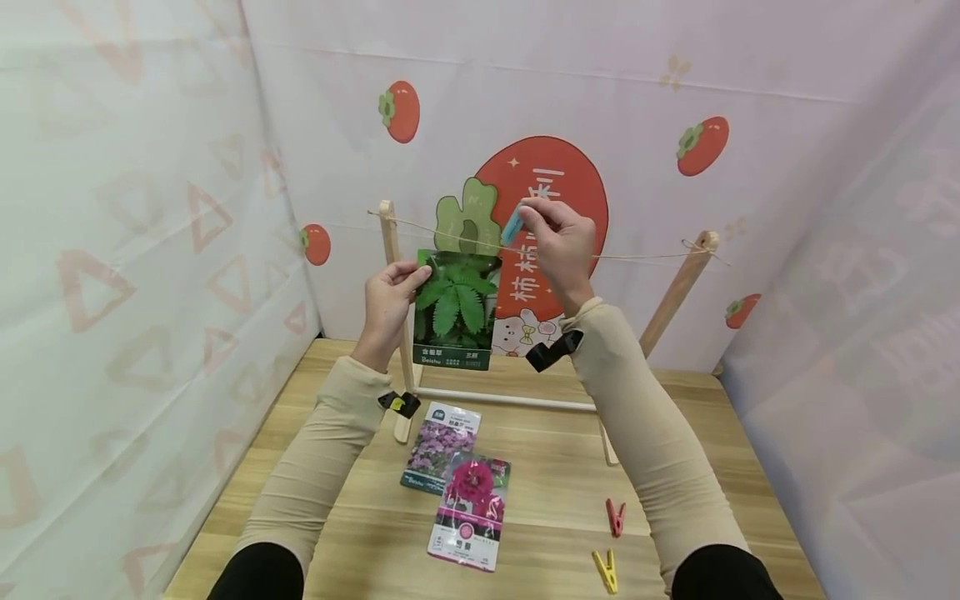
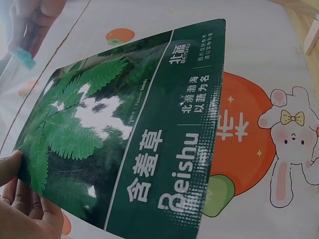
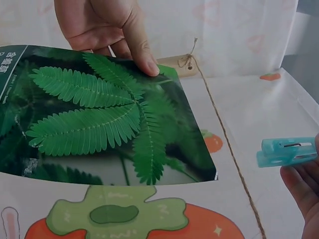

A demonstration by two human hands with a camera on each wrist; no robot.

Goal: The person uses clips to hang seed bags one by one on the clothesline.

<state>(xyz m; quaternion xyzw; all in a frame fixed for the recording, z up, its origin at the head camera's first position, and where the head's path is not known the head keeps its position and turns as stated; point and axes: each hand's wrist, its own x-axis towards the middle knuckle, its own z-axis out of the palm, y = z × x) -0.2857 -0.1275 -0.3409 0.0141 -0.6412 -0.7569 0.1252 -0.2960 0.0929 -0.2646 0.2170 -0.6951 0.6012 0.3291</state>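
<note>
My left hand (image 1: 388, 307) pinches the upper left edge of a green seed packet (image 1: 456, 308) with a fern-like leaf on it. The packet hangs upright, its top edge just under a twine line (image 1: 600, 256). Between thumb and fingers, my right hand (image 1: 564, 242) holds a light blue clothespin (image 1: 513, 225) close above the twine. In the right wrist view the clothespin (image 3: 286, 152) is apart from both the twine (image 3: 229, 139) and the packet (image 3: 94, 119). The left wrist view shows the packet's lower part (image 2: 164, 134) up close.
The twine is tied between two wooden posts (image 1: 678, 292), joined low down by a white rod (image 1: 510, 400). On the wooden table lie a purple-flower packet (image 1: 442, 442), a pink-flower packet (image 1: 471, 512) overlapping it, a red clothespin (image 1: 616, 517) and a yellow clothespin (image 1: 605, 572).
</note>
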